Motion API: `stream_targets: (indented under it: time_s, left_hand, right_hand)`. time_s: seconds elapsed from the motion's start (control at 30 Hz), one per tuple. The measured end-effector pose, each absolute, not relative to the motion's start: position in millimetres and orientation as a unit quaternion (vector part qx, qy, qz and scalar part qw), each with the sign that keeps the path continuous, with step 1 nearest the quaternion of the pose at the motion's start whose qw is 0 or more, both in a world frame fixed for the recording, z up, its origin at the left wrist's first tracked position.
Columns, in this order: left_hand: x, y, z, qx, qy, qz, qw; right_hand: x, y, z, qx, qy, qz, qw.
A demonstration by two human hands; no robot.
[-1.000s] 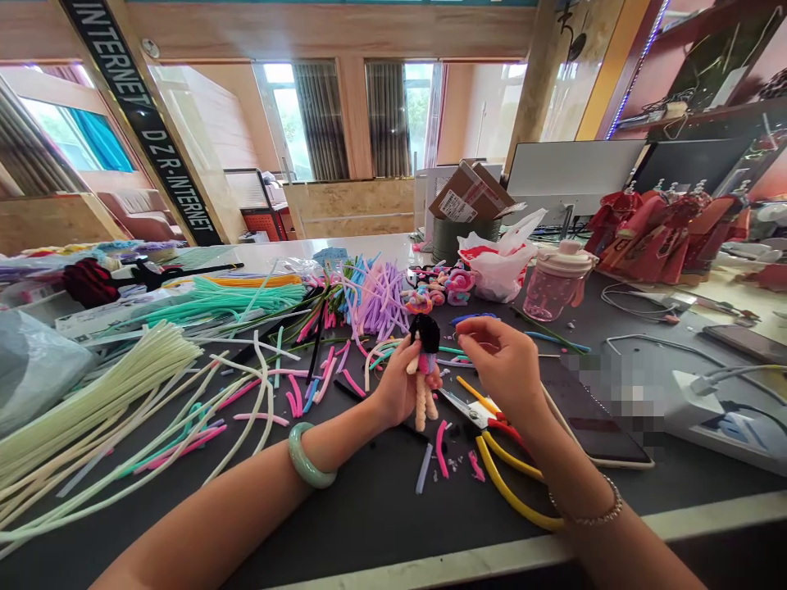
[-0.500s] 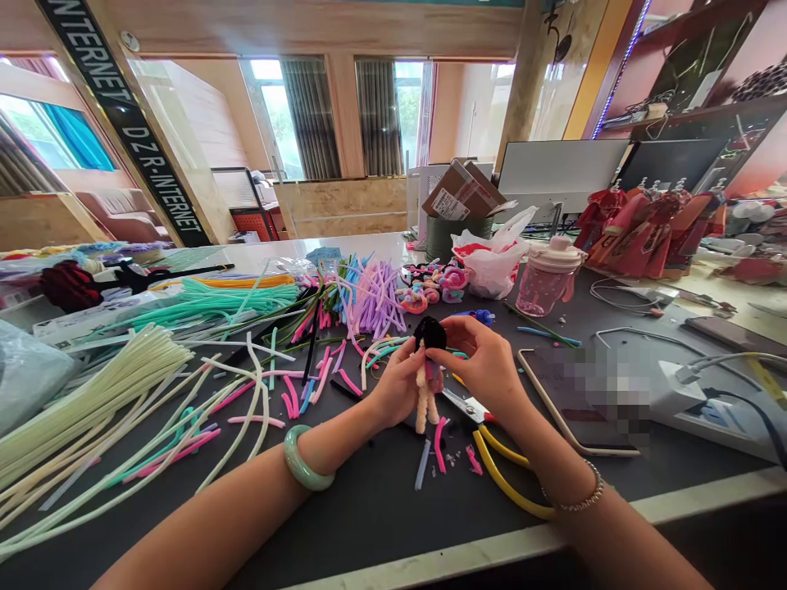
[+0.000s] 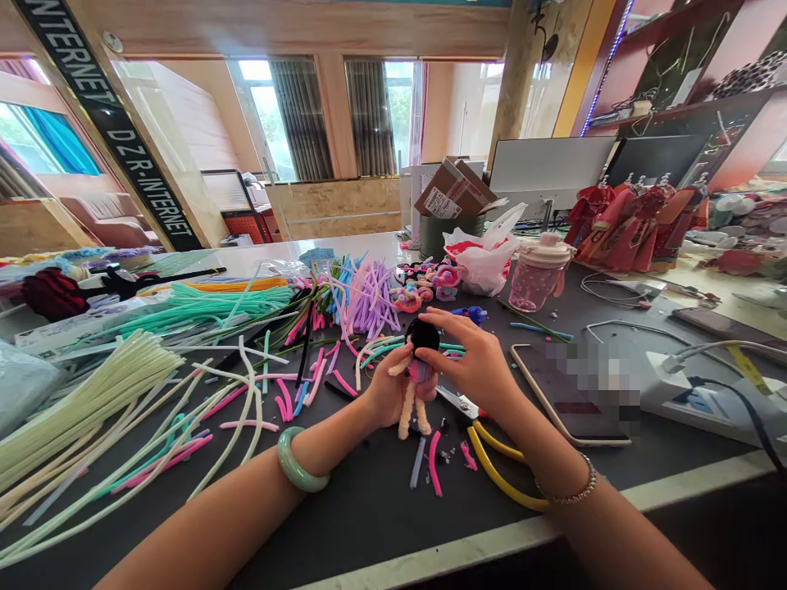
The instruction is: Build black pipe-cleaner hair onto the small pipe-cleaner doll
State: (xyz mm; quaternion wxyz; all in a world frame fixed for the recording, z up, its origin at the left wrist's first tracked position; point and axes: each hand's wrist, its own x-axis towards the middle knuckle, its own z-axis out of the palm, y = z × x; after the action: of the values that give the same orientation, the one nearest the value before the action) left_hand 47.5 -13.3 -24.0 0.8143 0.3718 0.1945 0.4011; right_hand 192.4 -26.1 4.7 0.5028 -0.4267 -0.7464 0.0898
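Note:
A small pipe-cleaner doll (image 3: pixel 421 369) with a black fuzzy head, a pinkish body and cream legs hangs upright over the table. My left hand (image 3: pixel 388 392) is closed round its body, the thumb pressed just under the head. From the other side my right hand (image 3: pixel 476 359) has its thumb and fingertips round the black head, gripping it lightly. Part of the body is hidden by my fingers. Yellow-handled pliers (image 3: pixel 492 471) lie below my right wrist. Short pink (image 3: pixel 435 465) and grey (image 3: pixel 418 463) pipe-cleaner pieces lie beneath the doll.
Cream pipe cleaners (image 3: pixel 116 385) spread over the left side, with turquoise (image 3: pixel 215 303) and purple bundles (image 3: pixel 369 299) behind. A phone (image 3: pixel 571 401) and a white power strip (image 3: pixel 694 397) are at right. Farther back stand a pink cup (image 3: pixel 538 274) and a plastic bag (image 3: pixel 485 262).
The doll has turned in my hands, so a cream arm now sticks out to the left and its legs point lower left. My right fingers have spread a little around the black head.

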Motion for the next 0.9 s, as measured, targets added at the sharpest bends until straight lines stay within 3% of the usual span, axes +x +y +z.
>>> stream_targets:
  time_s: [0.57, 0.77, 0.9]
  left_hand:
    - [44.6, -11.5, -23.6, 0.349, 0.178, 0.392, 0.832]
    - [41.6, -9.2, -22.9, 0.348, 0.174, 0.389, 0.835]
    - [35.6, -8.3, -23.4, 0.387, 0.176, 0.316, 0.848]
  right_hand:
    - [192.4, -27.3, 2.6, -0.365, -0.741, -0.016, 0.563]
    - [188.1, -32.6, 3.0, -0.377, -0.739, 0.014, 0.558]
    - [187.2, -34.4, 4.7, -0.428, -0.709, 0.080, 0.555]
